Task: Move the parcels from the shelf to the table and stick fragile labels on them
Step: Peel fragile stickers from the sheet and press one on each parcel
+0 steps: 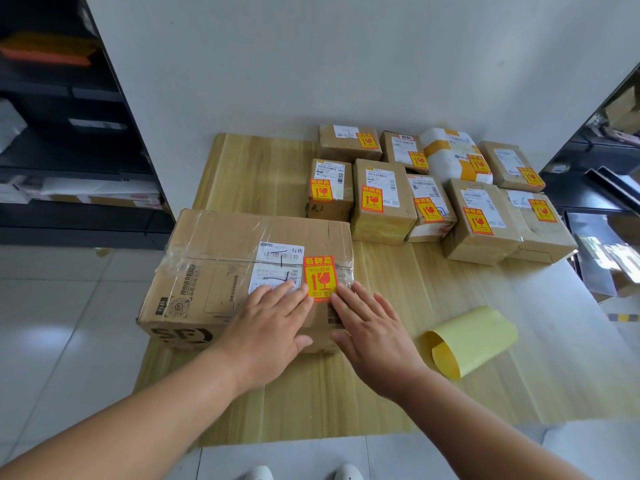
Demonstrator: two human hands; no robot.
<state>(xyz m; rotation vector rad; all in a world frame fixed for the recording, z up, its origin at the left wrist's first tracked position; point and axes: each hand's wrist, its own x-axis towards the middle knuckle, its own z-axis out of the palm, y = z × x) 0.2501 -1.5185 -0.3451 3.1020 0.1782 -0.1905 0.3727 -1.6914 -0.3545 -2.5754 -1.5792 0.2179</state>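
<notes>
A large taped cardboard parcel (221, 271) lies at the near left of the wooden table (263, 174). A red and yellow fragile label (319, 277) is stuck on its top beside a white shipping slip. My left hand (268, 327) lies flat on the parcel, fingertips at the label's lower left edge. My right hand (369, 327) lies flat too, fingertips touching the label's lower right corner. Behind stand several smaller parcels (381, 199), each bearing a fragile label.
A curled yellow backing sheet (472, 339) lies on the table to the right of my hands. Dark shelving (69, 140) with parcels stands at the left, more shelving (595, 181) at the right. A white wall is behind the table.
</notes>
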